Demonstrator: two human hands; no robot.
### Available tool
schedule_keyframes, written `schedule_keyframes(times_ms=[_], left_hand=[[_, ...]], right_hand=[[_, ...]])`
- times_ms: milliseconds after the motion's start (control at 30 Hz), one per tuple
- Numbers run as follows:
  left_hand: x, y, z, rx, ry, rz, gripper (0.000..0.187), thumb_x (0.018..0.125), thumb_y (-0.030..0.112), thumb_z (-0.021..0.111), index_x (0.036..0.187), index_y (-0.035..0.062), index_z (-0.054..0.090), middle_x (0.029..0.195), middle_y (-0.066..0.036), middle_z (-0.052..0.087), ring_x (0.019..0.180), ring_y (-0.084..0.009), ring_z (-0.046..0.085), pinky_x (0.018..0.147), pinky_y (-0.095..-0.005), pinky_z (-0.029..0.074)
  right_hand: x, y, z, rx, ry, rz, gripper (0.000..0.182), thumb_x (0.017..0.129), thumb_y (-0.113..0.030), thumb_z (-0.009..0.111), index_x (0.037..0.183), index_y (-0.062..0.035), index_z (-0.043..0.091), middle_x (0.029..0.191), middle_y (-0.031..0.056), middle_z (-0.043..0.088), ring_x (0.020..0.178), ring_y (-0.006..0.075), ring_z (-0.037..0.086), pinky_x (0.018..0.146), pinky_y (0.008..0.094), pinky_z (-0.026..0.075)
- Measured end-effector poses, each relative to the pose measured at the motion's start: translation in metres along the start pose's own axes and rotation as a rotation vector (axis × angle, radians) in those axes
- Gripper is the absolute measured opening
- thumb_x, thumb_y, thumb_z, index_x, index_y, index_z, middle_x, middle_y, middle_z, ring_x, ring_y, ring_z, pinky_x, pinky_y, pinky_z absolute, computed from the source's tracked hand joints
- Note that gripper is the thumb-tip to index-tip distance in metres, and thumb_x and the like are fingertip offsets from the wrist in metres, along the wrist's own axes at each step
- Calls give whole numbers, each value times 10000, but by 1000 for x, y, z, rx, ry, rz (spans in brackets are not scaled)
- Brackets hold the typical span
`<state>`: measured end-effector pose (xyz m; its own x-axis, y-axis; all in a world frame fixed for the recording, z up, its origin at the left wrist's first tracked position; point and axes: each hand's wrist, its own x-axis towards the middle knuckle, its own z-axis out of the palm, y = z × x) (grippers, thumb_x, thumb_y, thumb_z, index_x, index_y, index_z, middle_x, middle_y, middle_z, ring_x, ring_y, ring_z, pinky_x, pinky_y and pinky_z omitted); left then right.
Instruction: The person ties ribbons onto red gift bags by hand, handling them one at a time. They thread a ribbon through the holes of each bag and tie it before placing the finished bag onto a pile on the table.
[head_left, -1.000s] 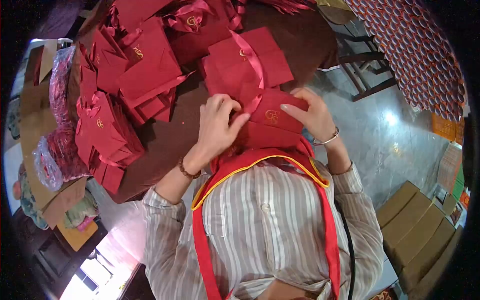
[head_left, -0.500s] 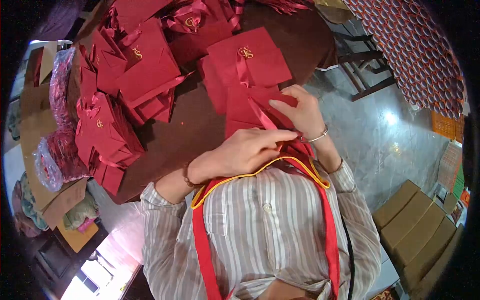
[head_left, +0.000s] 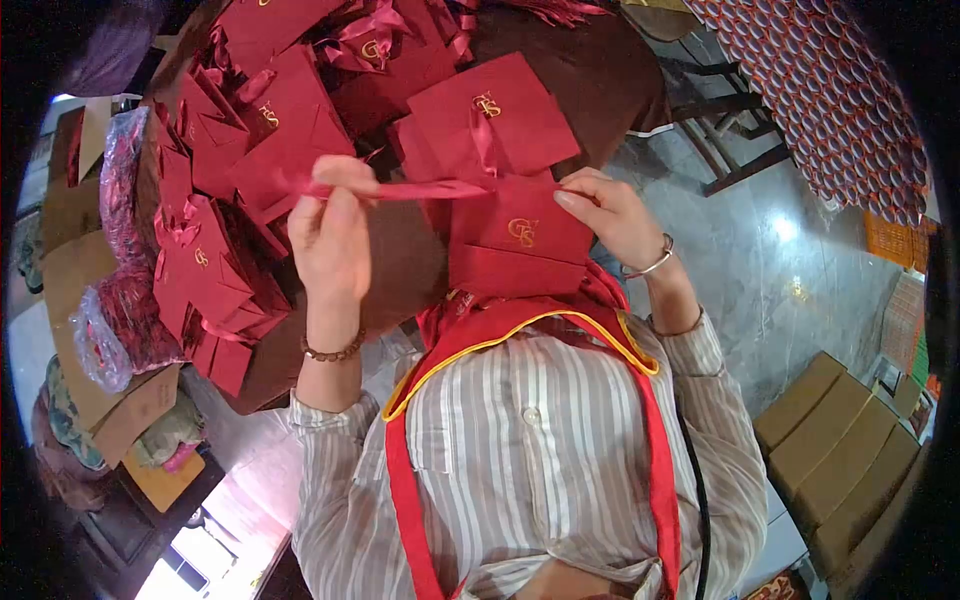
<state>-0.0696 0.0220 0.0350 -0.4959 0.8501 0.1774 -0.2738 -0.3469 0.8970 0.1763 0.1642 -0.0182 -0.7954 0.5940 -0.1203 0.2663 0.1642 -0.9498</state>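
A red paper gift bag (head_left: pixel 515 265) with gold lettering lies flat before my apron, at the table's near edge. My right hand (head_left: pixel 608 212) grips its upper right corner, thumb on the front face. Off to the left, my left hand (head_left: pixel 335 235) is raised with its fingers closed on a pink-red ribbon (head_left: pixel 430 189). The ribbon stretches nearly level from those fingers to the top of the bag. Just beyond lies another red gift bag (head_left: pixel 500 120), its ribbon hanging down over the front.
Piles of red gift bags (head_left: pixel 225 265) cover the left and far side of the dark round table (head_left: pixel 390 270). Plastic-wrapped bundles (head_left: pixel 135 310) are at far left. A wooden stool (head_left: pixel 735 140) stands beyond the table at right, and cardboard boxes (head_left: pixel 840 430) are at lower right.
My left hand has swung left and away from my body, drawing the ribbon out sideways. The bag's gold lettering is now uncovered. My right hand has shifted only slightly.
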Motion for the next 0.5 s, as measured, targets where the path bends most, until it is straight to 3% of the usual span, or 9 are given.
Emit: schedule_keyframes(times_ms=[33, 100, 200, 333, 400, 433, 500], left_hand=[[3, 4, 1, 83, 120, 10, 121, 872, 36, 491, 947, -11, 573, 1019, -117, 522, 890, -192, 495, 766, -320, 409], [14, 12, 4, 152, 13, 38, 176, 884, 32, 470, 1034, -5, 555, 949, -105, 537, 872, -205, 512, 784, -338, 417], [21, 13, 7, -211, -104, -39, 240, 912, 59, 441, 1142, 16, 491, 829, -78, 538, 808, -208, 520, 744, -330, 420], [26, 8, 9, -490, -220, -207, 198, 912, 74, 452, 1093, 20, 514, 792, -78, 532, 766, -209, 521, 724, -348, 439], [20, 3, 26, -102, -86, -208, 152, 907, 74, 470, 1026, -2, 526, 784, -91, 575, 742, -195, 568, 694, -322, 470], [18, 2, 33, 90, -21, -208, 135, 904, 74, 480, 992, -13, 532, 780, -98, 596, 731, -189, 592, 679, -309, 485], [19, 3, 36, 100, -24, -248, 124, 899, 69, 485, 961, -24, 538, 784, -103, 618, 717, -179, 613, 670, -288, 498]], right_hand=[[0, 2, 0, 0, 1, 1, 220, 869, -154, 564, 914, 61, 585, 891, 68, 578, 837, 128, 536, 757, 246, 412], [1, 4, 0, 4, -2, -85, 216, 875, -147, 554, 933, 59, 577, 883, 71, 575, 839, 125, 532, 759, 242, 408], [1, 4, -1, 59, -50, 13, 229, 870, -156, 563, 944, 60, 573, 858, 65, 574, 810, 124, 535, 738, 241, 409], [2, -4, 0, 111, -65, 155, 229, 863, -171, 581, 945, 42, 583, 817, 47, 573, 776, 115, 535, 698, 246, 414], [2, -4, -1, -205, 38, -43, 211, 855, -185, 598, 940, 8, 597, 783, 26, 571, 743, 91, 523, 660, 251, 418], [1, -4, -2, -206, 40, -41, 211, 855, -185, 598, 940, 8, 597, 783, 26, 571, 743, 91, 523, 660, 251, 418], [0, -6, -4, -123, 18, -48, 186, 847, -189, 612, 925, -20, 603, 778, 18, 572, 740, 66, 509, 650, 242, 421]])
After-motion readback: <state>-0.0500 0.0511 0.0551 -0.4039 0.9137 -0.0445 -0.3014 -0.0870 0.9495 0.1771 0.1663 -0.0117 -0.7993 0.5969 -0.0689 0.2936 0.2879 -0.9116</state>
